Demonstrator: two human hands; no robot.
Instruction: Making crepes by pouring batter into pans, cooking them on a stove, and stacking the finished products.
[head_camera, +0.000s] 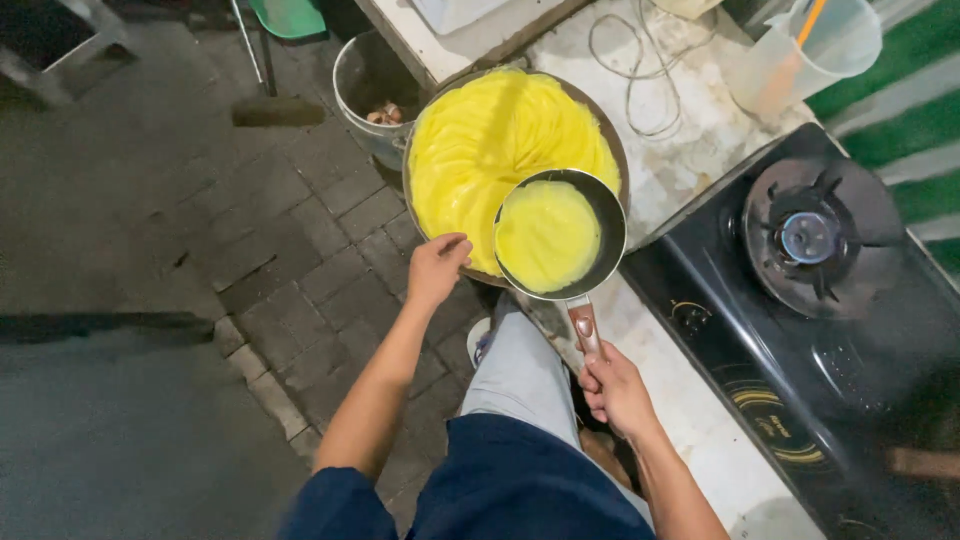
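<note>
Starting at my left, I see the grey bucket standing on the paved floor, just beside the counter's edge. Next comes my left hand, fingers curled on the near rim of the big bowl – gripping it, as far as I can tell – and the bowl brims with yellow batter. Over its right side I hold the small pan (a thin yellow layer covers its bottom), tilted slightly above the bowl. My right hand is clenched round the pan's brown handle. Further right lies the pale counter with a loose cable, a clear jug, then the black gas stove – its burner unlit.
</note>
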